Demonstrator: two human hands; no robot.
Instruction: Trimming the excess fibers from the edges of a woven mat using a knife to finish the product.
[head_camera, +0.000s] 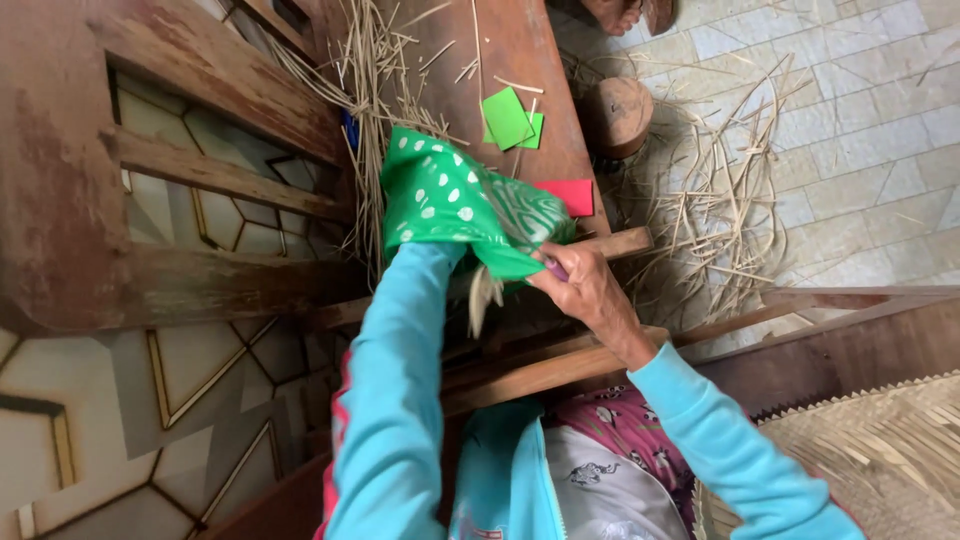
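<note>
We look down from the head camera over both arms in bright turquoise long sleeves. Our left hand is not visible: it is buried inside or under a green cloth with white dots (450, 200), draped over the wrist end of the left sleeve, so we cannot tell whether that hand is clenched or loose. The cloth sits above a reddish-brown wooden bench top (520, 60), near its edge, and its lower folded part shows a finer white pattern.

Our right hand (585, 290) is closed in a pinch on the lower right edge of the green cloth, fingers curled, with a small purple object just showing between fingertips and fabric; what it is we cannot tell. A pale strip of dried straw (485, 295) hangs down just under the cloth, between the two arms.

On the bench beyond the cloth lie two green paper squares (510, 120), overlapping, and a red paper piece (570, 195) partly tucked under the cloth's edge. Loose dried straw stalks (375, 80) are strewn over the bench and across the pale tiled floor (860, 90) to the right. A round wooden stump (620, 115) stands on the floor just beside the bench. A woven mat (880, 450) lies at lower right. A dark wooden chair frame (150, 150) fills the left.
</note>
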